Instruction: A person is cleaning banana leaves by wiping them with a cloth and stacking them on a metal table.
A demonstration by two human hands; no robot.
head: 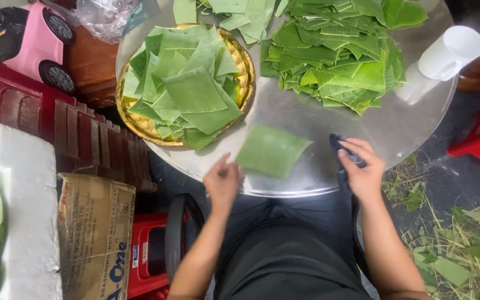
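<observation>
My left hand (222, 182) holds the left edge of a green leaf piece (271, 151), blurred, just above the front of a round silver tray (395, 125). At the tray's front right edge, my right hand (362, 169) grips a dark cloth (344, 149). A golden dish (244, 66) piled with cut leaf squares (187, 89) sits on the tray's left. A larger heap of cut leaves (337, 50) lies on the tray's far right.
A white plastic bottle (443, 58) lies at the tray's right rim. Left are a pink toy car (26, 39), a red crate (56, 122), a white foam box (26, 211) and a cardboard carton (95, 239). Leaf scraps (451, 244) litter the floor right.
</observation>
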